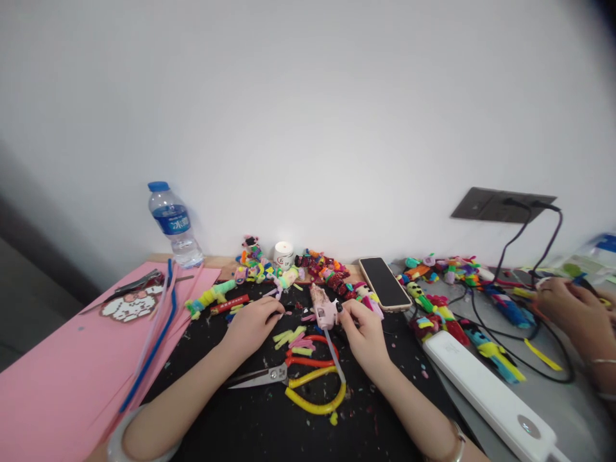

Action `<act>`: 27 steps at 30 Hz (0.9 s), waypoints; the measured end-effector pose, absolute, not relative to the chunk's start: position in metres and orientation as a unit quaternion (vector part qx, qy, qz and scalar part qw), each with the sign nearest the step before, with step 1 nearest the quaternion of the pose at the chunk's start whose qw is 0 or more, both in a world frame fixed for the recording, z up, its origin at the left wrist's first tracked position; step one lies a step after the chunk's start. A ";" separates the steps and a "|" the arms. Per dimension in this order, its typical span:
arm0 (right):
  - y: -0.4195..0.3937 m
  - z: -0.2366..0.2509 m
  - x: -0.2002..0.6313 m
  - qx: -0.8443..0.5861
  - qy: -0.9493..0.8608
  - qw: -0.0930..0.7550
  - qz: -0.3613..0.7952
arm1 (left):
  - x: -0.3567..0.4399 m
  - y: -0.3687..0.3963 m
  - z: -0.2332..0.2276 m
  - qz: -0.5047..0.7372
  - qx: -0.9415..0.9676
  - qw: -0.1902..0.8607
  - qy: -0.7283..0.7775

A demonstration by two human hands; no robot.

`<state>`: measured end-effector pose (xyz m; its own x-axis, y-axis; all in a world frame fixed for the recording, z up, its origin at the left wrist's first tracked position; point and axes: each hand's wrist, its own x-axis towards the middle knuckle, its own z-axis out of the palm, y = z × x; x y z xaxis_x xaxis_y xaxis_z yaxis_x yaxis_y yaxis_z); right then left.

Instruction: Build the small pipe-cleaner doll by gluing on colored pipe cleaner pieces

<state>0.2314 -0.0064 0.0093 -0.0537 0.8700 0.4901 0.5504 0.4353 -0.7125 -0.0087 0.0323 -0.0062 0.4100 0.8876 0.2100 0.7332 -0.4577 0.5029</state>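
Observation:
My left hand (257, 323) rests over the black mat (212, 417), its fingers curled together near a small dark bit, and I cannot make out what they hold. Beside the pink glue gun (326, 314) is my right hand (364, 333), fingers closed on or against a small black piece (339, 307). A translucent glue stick (335, 357) sticks out of the gun toward me. Between my forearms lie scissors (276, 373) with red and yellow handles. Short yellow and pink fuzzy pieces (299, 344) are just beyond them.
Several fuzzy dolls (212, 296) line the back. A phone (385, 283), water bottle (174, 224) and white tub (283, 255) stand or lie near the wall. Pink sheets (52, 385) are at left. A white power strip (486, 391), black cables (510, 256) and another person's hand (572, 314) are at right.

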 end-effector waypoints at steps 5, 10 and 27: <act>-0.006 0.009 0.232 -0.498 -0.709 0.469 0.171 | -0.009 0.033 -0.010 0.263 0.813 0.180 0.488; -0.005 0.010 0.231 -0.498 -0.707 0.474 0.166 | -0.009 0.033 -0.014 0.314 0.810 0.172 0.465; -0.008 0.015 0.226 -0.435 -0.740 0.483 0.172 | 0.014 0.015 -0.005 0.426 0.627 0.533 0.376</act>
